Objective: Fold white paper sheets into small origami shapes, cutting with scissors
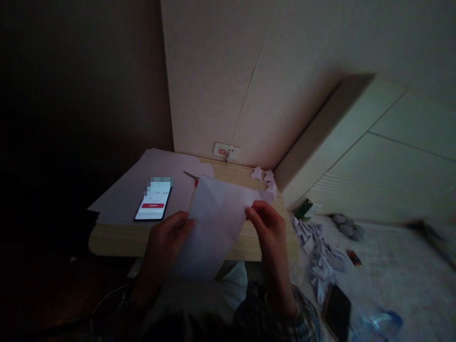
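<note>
A white sheet of paper point(217, 218) is held up in front of me, over the near edge of the small wooden table point(121, 240). My left hand point(169, 232) pinches its left edge between thumb and fingers. At the right edge, the thumb and fingers of my right hand point(269, 223) are closed on the paper. A faint crease runs near its top left corner. Behind the sheet lies a pair of scissors point(191, 175), partly hidden, with one blade and a bit of red handle showing.
A lit phone point(154, 199) lies on a stack of white paper point(124, 185) at the left. Folded paper pieces point(262, 175) stand at the table's back right. More folded papers point(322, 256) and a dark phone point(337, 311) lie on the bed point(409, 266). A wall socket point(227, 151) is behind.
</note>
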{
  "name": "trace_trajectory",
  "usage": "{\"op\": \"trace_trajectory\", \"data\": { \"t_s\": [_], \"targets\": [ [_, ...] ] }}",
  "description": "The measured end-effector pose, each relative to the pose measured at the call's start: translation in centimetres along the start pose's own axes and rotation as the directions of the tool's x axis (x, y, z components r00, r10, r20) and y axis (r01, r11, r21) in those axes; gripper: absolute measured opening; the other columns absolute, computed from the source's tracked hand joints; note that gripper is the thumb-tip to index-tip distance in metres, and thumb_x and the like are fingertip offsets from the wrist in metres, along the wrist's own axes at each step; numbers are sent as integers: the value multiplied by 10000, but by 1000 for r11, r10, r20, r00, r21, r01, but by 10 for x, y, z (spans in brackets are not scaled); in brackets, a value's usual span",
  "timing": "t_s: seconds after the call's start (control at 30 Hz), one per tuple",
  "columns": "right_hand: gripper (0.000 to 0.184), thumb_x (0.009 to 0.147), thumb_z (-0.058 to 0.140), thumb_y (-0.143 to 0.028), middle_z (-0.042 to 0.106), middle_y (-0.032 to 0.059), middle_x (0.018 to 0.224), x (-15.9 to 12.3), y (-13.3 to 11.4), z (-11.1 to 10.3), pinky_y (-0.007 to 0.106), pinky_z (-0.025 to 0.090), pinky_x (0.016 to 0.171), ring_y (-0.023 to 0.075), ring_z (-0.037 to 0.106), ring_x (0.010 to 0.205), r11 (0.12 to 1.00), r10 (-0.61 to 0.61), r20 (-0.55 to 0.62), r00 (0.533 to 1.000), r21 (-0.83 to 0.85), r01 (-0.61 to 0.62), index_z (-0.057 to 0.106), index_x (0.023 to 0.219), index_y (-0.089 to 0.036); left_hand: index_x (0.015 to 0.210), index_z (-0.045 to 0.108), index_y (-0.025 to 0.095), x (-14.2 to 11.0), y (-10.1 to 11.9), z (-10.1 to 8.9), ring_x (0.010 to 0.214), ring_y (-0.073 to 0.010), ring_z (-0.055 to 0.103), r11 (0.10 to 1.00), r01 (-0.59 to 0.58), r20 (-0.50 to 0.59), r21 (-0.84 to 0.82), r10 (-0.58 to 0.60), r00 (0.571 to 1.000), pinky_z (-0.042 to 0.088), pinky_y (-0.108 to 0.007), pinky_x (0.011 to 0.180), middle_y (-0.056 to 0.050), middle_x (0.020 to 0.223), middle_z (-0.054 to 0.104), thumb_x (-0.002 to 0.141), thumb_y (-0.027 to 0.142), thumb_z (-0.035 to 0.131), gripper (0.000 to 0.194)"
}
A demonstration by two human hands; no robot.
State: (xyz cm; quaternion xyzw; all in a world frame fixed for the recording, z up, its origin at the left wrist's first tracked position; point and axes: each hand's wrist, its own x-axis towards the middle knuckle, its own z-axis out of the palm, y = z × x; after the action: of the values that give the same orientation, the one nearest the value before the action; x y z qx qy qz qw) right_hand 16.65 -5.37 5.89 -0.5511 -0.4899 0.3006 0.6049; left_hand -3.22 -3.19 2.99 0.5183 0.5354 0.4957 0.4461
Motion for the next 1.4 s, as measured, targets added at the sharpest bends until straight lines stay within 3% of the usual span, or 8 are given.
{"op": "trace_trajectory", "data": {
  "t_s": [0.23,0.43,0.67,0.83,1.13,1.27,1.33,1.4],
  "targets": [
    [140,779,676,-289,633,-23,664,-2,-6,9,264,448,658,149,582,673,996,-62,-113,992,-76,54,638,679,-199,551,500,206,1,-6,9,536,-137,510,992,98,78,-85,-91,993,412,-214,498,44,530,524,617,393,675,264],
    [106,762,697,-304,683,-9,759,1,-11,7,259,469,646,162,614,718,999,-38,-10,999,0,38,675,793,-205,568,548,194,0,-9,11,585,-139,532,999,39,115,-29,-36,993,416,-205,524,30,566,561,663,386,643,234],
    [215,836,593,-333,660,-7,642,-1,-16,-3,265,442,604,168,587,647,970,-166,-200,966,-212,123,696,705,-197,577,563,201,-7,4,19,568,-152,571,996,64,122,-70,-55,991,447,-219,529,28,548,602,656,341,672,194],
    [192,812,602,-357,687,12,709,-5,-12,0,266,468,602,180,611,664,986,-89,-58,994,-146,80,690,760,-194,619,547,203,-5,-4,22,597,-160,592,986,92,14,-137,-91,996,460,-222,542,28,581,617,627,342,696,204],
    [255,852,575,-359,649,-8,641,-7,-10,7,242,428,571,164,593,625,961,-123,-51,991,-254,106,654,680,-189,552,491,205,1,-17,26,557,-146,553,1000,-1,133,21,-2,991,446,-229,547,44,521,547,697,387,617,264],
    [243,882,557,-327,683,5,669,-6,-11,6,256,447,591,173,609,622,894,-232,0,973,-393,214,681,712,-205,769,656,193,2,-19,19,823,-229,675,972,-144,54,188,136,989,523,-324,767,-41,813,730,790,367,599,184],
    [236,903,538,-296,697,19,703,-3,-11,6,267,456,612,183,624,652,834,-314,51,948,-462,301,695,747,-215,1024,658,202,1,-12,14,1118,-265,616,910,-302,-94,284,340,936,465,-398,964,-84,1119,710,830,319,596,235],
    [228,919,520,-266,702,36,733,-1,-12,6,278,462,633,192,637,685,769,-374,130,918,-511,385,706,794,-220,1166,605,220,1,2,10,1300,-280,483,780,-473,-182,411,578,795,381,-449,1067,-94,1292,630,839,278,618,332]
  ]
}}
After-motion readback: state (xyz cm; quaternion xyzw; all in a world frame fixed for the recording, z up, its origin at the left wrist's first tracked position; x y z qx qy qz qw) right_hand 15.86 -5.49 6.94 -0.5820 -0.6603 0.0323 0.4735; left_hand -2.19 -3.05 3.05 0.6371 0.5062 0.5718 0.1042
